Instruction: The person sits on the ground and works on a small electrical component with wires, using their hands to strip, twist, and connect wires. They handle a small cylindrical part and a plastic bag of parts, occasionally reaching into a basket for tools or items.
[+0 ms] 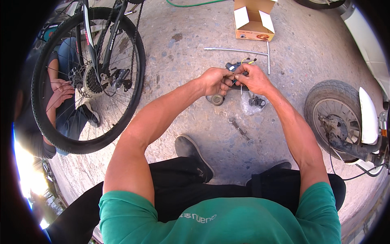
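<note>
Both of my hands meet over the ground, fingertips pinched together. My left hand (216, 82) is closed, thumb and forefinger on something too small to make out. Pressed close to it, my right hand (255, 79) is also closed in a pinch; what it holds is hidden by the fingers. Just beyond and under the fingers lies a dark part (232, 66) with thin yellow wires (250, 61), partly covered by my hands. A round metal piece (216, 99) rests below my left hand. Below my right hand sits a clear plastic bag (248, 107) with black parts.
A wrench (239, 129) lies nearer my feet. Beyond my hands are a long T-shaped metal bar (239, 50) and an opened cardboard box (254, 35). A bicycle wheel (140, 77) stands left, with a seated person (61, 91) behind it. A scooter wheel (315, 103) is at right.
</note>
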`<state>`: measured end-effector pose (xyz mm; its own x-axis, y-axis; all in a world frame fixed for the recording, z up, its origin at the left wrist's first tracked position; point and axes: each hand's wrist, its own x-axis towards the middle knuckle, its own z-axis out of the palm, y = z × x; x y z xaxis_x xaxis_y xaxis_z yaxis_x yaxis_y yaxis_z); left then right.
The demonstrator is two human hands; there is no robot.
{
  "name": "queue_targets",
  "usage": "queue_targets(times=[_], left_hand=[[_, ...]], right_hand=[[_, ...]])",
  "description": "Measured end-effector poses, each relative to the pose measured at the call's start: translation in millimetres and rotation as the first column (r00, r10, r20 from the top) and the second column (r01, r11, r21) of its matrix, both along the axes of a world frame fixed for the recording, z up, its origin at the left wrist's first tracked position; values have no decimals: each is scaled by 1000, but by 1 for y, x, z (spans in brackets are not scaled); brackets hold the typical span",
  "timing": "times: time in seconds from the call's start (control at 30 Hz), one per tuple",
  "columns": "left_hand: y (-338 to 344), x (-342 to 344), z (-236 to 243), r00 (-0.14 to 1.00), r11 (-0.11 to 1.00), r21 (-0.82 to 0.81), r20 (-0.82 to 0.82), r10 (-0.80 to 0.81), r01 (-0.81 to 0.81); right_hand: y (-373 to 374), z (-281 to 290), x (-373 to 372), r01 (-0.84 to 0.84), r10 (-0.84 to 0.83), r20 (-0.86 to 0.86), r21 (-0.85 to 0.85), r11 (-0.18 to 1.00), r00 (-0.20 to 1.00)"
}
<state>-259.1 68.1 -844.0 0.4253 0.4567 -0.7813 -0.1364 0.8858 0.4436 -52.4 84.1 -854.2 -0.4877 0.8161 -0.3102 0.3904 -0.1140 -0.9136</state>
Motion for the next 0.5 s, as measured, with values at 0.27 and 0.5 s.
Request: queue_targets(times=[0.27, 0.5], left_hand=[[7, -9, 11, 714, 628, 593, -695, 85, 504], [-9, -8, 9, 551, 25, 588, -771, 320, 808]], right_hand=[[5, 3, 2, 88, -125, -127, -266, 960, 984], [9, -1, 4, 56, -144, -224, -359, 932, 964]])
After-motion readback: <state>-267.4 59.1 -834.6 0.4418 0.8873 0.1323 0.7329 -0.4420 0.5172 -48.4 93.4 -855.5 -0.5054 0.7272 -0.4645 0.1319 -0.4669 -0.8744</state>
